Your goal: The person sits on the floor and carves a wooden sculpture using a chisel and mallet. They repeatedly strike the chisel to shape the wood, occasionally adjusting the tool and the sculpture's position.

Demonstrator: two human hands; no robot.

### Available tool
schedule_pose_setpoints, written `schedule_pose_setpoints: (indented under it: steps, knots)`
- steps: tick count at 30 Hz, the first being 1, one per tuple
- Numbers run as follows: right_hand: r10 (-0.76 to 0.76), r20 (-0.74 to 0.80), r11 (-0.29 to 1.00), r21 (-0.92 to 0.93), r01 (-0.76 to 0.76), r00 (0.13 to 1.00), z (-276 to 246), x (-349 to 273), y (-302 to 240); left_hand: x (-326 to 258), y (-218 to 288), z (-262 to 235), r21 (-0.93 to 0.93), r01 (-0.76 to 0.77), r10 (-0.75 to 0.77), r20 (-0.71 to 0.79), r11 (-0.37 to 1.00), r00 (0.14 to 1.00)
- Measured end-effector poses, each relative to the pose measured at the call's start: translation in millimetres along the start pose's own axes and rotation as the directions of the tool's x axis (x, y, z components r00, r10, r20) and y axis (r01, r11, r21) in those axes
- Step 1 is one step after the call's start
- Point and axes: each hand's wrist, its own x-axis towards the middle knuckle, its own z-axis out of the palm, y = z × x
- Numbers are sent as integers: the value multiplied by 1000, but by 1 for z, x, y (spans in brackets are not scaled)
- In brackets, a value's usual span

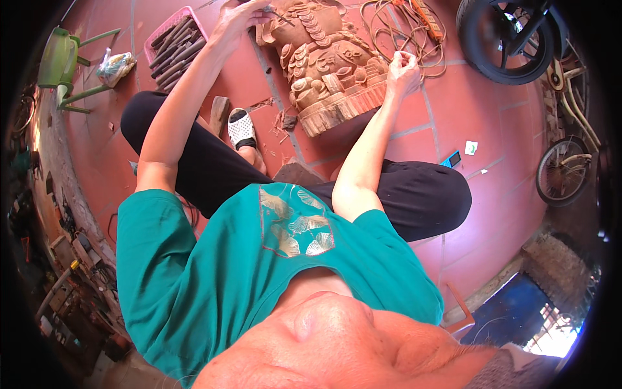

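Note:
A brown wood carving (330, 71) with layered relief lies on the tiled floor in front of my crossed legs. At its far left edge is my left hand (243, 16), fingers closed around a thin, dark, stick-like thing (280, 15) that reaches over the carving; its exact kind is too small to tell. My right hand (403, 76) is at the carving's right side, close to a loose cable (414, 58). Its thumb and fingertips are pinched together, and whatever they hold, if anything, cannot be made out.
Left stand a pink basket (206, 27) of dark rod-like tools (172, 55), a green stool (57, 58) and a plastic bag (115, 69). An orange power strip (424, 21) is far right. Motorbike wheel (476, 55), bicycle wheel (562, 172) and blue phone (451, 159) are right. Wood chips (281, 126) lie near my foot.

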Motion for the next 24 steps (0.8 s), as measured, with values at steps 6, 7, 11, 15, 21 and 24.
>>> schedule_pose_setpoints:
  steps: [6,7,11,15,21,24]
  knots:
    - [12,39,1000,16,-13,999,1,0,4,2,-18,1,38,-24,24,-12,999,1000]
    - [16,41,1000,13,-17,999,0,0,3,1,-22,2,35,-7,7,1,999,1000]
    - [16,39,1000,2,-16,999,0,0,2,-5,-26,12,74,17,-19,29,997,999]
    - [32,44,999,0,-32,999,-1,0,1,-19,-28,26,68,16,-20,57,998,998]
    - [53,35,999,-11,-53,998,-6,-2,-7,-25,-38,40,78,24,-34,121,997,992]
    - [36,25,999,6,-36,999,-4,-2,-5,-24,-44,43,115,27,-44,144,993,989]
